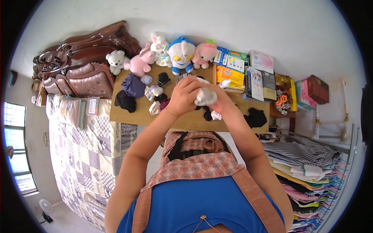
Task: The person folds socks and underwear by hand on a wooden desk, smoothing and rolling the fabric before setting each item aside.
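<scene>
Above the wooden table [192,123], my left hand [185,97] and my right hand [222,100] are together, gripping a bunched white-grey cloth that looks like a sock [206,97]. Left of them on the tabletop lie a dark purple cloth [133,85], a black cloth [125,102] and several small bundles. Among these are a black bundle with light stripes [163,79], a pale sock [155,107] and a maroon piece [165,103]. Under my wrists, a black sock-like piece [207,113] and a white one [216,115] partly show. Another black cloth [255,117] rests near the right end.
Several plush toys [181,54] line the table's back edge by the wall. Boxes [230,76] and a small white bottle [224,84] stand at back right. A bed [84,151] is at left, and a rack of hung clothes [303,174] at right.
</scene>
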`<action>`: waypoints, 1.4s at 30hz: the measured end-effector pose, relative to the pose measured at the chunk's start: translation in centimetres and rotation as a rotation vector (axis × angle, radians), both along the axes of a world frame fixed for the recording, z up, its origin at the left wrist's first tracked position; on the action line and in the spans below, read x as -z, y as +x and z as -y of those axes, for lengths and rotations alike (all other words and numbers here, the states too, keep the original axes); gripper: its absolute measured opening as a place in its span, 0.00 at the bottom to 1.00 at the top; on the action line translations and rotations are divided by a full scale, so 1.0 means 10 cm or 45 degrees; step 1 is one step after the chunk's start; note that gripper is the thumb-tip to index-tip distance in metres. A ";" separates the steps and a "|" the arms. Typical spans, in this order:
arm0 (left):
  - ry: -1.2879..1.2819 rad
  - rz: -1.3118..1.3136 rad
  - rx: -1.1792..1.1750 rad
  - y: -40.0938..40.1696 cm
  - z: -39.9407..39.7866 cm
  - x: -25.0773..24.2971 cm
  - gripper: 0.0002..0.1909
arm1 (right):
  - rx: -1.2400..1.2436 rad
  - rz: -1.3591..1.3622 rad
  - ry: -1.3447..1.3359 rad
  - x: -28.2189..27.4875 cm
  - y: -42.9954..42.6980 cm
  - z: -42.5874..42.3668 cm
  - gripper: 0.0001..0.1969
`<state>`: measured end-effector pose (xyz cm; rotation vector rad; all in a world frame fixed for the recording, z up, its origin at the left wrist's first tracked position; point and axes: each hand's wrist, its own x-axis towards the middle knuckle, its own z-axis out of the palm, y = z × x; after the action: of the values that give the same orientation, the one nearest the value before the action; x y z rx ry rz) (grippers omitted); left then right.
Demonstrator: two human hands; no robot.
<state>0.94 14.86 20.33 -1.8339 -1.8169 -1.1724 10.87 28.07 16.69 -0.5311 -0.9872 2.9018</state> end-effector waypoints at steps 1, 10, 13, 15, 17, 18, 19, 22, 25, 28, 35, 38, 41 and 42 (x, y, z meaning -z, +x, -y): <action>-0.002 0.000 0.002 0.00 0.01 0.05 0.17 | -0.073 0.048 0.117 0.03 -0.02 -0.01 0.12; -0.273 1.108 -0.185 -0.04 0.02 0.36 0.20 | -0.269 0.060 1.764 0.15 0.05 -0.16 0.12; -0.834 1.967 0.252 -0.22 0.12 0.32 0.36 | -0.545 0.000 1.693 -0.10 0.15 -0.13 0.11; -1.042 2.354 0.710 -0.18 0.18 0.29 0.43 | -0.688 -0.362 1.805 -0.15 0.17 -0.12 0.10; -1.147 2.367 0.927 -0.12 0.21 0.19 0.44 | -0.695 -0.437 1.784 -0.24 0.16 -0.10 0.12; -1.119 2.395 1.026 -0.10 0.22 0.21 0.42 | -0.720 -0.303 1.731 -0.29 0.15 -0.08 0.12; -1.090 2.422 1.125 -0.09 0.23 0.23 0.41 | -0.744 -0.170 1.676 -0.33 0.15 -0.07 0.12; -0.720 2.507 0.869 -0.09 0.21 0.37 0.32 | -0.107 0.103 1.595 -0.22 0.10 -0.07 0.08; -0.451 2.425 0.616 -0.01 0.08 0.61 0.29 | 0.379 0.262 1.435 -0.01 0.07 -0.04 0.09; -0.275 2.000 0.027 0.10 0.01 0.80 0.32 | 0.310 0.163 1.522 0.06 0.07 0.11 0.12; -0.279 1.953 0.094 0.23 0.04 0.77 0.39 | 0.383 0.123 1.354 0.34 0.11 0.20 0.10; -0.334 2.176 0.155 0.20 0.12 0.74 0.39 | 0.222 0.001 0.865 0.40 0.13 0.12 0.07; -0.397 2.231 0.154 0.21 0.16 0.74 0.40 | 0.149 0.016 0.771 0.35 0.17 0.13 0.07; -0.391 2.225 0.177 0.22 0.16 0.76 0.41 | 0.148 0.015 0.770 0.35 0.17 0.14 0.07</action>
<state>3.16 13.24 12.75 -0.7206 -2.5608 -3.2287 12.58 26.65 13.16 -0.5319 -1.6697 2.3201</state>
